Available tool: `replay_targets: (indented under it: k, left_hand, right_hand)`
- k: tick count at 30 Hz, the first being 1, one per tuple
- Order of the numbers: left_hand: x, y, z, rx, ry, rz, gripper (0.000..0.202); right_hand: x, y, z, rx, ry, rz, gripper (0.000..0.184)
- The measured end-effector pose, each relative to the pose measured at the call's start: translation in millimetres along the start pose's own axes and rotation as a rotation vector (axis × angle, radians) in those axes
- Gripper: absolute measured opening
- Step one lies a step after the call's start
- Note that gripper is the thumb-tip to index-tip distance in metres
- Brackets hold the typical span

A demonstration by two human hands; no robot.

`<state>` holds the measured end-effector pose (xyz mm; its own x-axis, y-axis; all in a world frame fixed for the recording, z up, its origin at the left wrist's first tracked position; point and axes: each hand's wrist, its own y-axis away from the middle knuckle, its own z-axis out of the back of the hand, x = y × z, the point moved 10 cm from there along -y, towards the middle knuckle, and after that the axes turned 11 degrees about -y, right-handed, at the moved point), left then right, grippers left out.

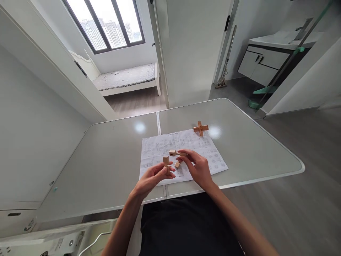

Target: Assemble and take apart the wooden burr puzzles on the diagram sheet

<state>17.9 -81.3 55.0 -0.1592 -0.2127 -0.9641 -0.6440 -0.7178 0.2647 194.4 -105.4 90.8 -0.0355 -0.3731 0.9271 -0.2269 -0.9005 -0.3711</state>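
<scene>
Centre frame: left hand (157, 174) grasps a pale, upright wooden block (166, 161); right hand (198, 166) pinches a pale notched wooden bar (173, 153). Small pale wooden piece (177, 164) between them, support unclear. White printed paper sheet (157, 147) beneath; brown wooden cross (200, 128) at its upper-right corner.

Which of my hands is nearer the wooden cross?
Right. Your right hand is on the near side of the wooden cross; your left hand is also on that side, but farther left and farther away.
</scene>
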Motion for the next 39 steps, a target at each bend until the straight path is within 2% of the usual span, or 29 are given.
replay_targets:
  k: [4, 7, 12, 17, 26, 32, 39]
  left_hand:
    - [2, -9, -6.9, -0.052, -0.012, -0.014, 0.044]
    - [5, -12, -11.3, -0.104, -0.041, -0.021, 0.048]
    - [20, -14, -12.9, -0.171, -0.051, -0.023, 0.078]
    - [36, -18, -13.5, -0.159, -0.079, -0.023, 0.097]
    - [53, -15, -17.6, -0.139, -0.175, -0.062, 0.085]
    - [55, -11, -9.4, -0.195, -0.153, -0.111, 0.079]
    - [53, -11, -7.9, -0.178, -0.162, -0.148, 0.084]
  right_hand:
    - [-23, 5, 8, -0.073, -0.123, -0.138, 0.027]
    - [-42, 13, 3, -0.031, -0.273, -0.219, 0.032]
    - [-58, 27, -7, 0.077, -0.331, -0.280, 0.037]
    - [-66, 34, -11, 0.140, -0.340, -0.318, 0.041]
    - [-72, 38, -12, 0.179, -0.328, -0.353, 0.040]
    - [-75, 38, -14, 0.192, -0.331, -0.355, 0.038]
    - [-74, 41, -20, 0.253, -0.298, -0.350, 0.039]
